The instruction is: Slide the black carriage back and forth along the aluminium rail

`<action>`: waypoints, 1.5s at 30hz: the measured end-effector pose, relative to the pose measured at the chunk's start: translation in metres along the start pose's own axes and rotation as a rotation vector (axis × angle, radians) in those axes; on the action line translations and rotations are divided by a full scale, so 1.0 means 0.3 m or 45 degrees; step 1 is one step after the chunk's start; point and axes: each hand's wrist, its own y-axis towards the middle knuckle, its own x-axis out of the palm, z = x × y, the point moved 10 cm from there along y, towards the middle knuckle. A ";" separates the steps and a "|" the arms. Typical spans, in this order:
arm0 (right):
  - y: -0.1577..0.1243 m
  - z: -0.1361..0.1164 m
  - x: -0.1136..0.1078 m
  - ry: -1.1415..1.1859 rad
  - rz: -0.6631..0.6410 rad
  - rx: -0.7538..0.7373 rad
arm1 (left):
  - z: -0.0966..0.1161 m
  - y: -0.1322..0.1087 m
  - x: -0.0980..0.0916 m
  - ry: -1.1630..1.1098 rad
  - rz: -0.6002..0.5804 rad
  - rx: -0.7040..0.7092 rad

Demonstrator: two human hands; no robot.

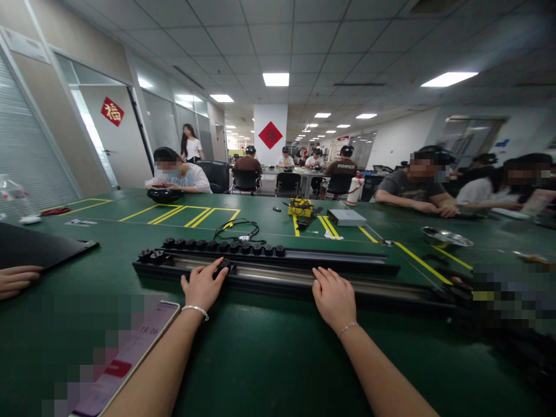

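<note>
Bare forearms [163,359] reach over the desk [260,365], the left hand [202,286] bent with fingertips at a small black piece [226,264], its grip impossible to tell, the right hand [333,296] palm down, fingers close together, holding nothing, on the front rail [269,278]. Long and black with a shiny channel, it runs crosswise; just behind, toward the desk's far edge, a rear rail [339,258] bears black knobs [223,246]. Fingers partly cover the piece, the front rail's right end blurs, and pixelation masks part of the phone [134,353].
</note>
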 end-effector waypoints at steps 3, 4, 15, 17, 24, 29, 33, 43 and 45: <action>0.000 0.001 0.001 0.002 -0.006 0.000 | -0.004 0.004 0.008 -0.015 0.005 0.014; 0.000 0.001 0.003 0.003 -0.013 0.000 | -0.005 0.004 0.009 -0.021 0.009 0.018; -0.003 0.001 0.001 0.016 -0.026 0.011 | 0.001 0.004 0.009 -0.036 0.056 0.065; -0.003 -0.002 -0.002 0.012 -0.026 0.008 | 0.003 0.006 0.012 -0.032 0.056 0.081; -0.001 -0.004 -0.005 0.006 -0.040 0.010 | 0.009 0.003 0.016 0.021 0.043 0.092; -0.003 0.000 0.002 0.034 -0.021 0.006 | 0.012 0.004 0.017 0.070 0.003 0.124; -0.003 0.001 0.003 0.040 -0.012 0.006 | 0.022 0.002 0.013 0.088 -0.020 0.176; -0.001 -0.003 -0.004 0.016 -0.033 0.012 | 0.053 -0.009 0.030 0.144 -0.036 0.296; 0.000 -0.001 -0.002 0.005 -0.029 0.010 | 0.058 -0.010 0.033 0.156 -0.025 0.328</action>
